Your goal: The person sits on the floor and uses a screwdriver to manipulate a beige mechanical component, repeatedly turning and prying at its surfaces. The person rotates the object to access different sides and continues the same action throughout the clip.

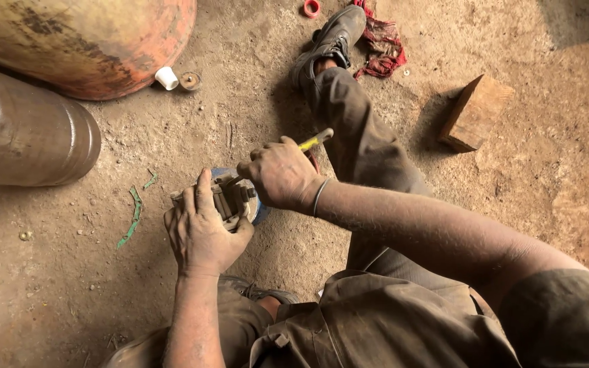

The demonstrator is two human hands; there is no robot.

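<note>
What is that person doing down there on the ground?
A person sits on a dirt floor. The left hand grips a small grimy metal part. The right hand holds a yellow-handled tool with its tip against that part. A wooden block, a red rag and an orange tank lie nearby.

The left hand (199, 235) covers much of the metal part (230, 197), the right hand (281, 174) hides the tool's (313, 142) shaft, and the orange tank (97, 37) runs past the top edge.
</note>
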